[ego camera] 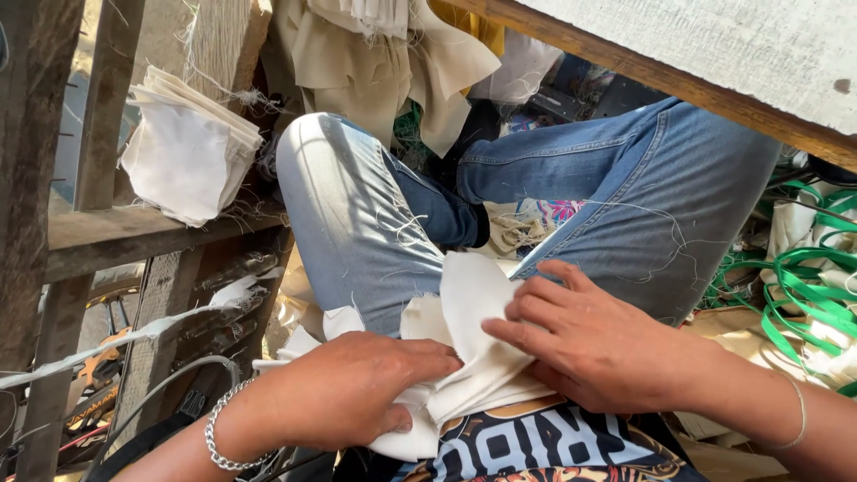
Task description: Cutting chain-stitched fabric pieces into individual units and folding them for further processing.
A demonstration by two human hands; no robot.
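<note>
A small stack of cream cloth pieces [469,308] lies in my lap on blue jeans [357,223]. My left hand [353,393], with a silver chain bracelet at the wrist, presses down on the lower left of the stack, fingers curled over the cloth edge. My right hand [594,344], with a thin bangle at the wrist, rests on the stack's right side. Its fingertips pinch the top pieces where they fold upward. Both hands hold the same cloth pieces.
A folded pile of white cloth [187,152] sits on a wooden shelf [134,234] at left. Beige fabric [384,54] hangs above my knees. Green straps [803,286] lie at right. A wooden table edge [678,80] crosses the top right.
</note>
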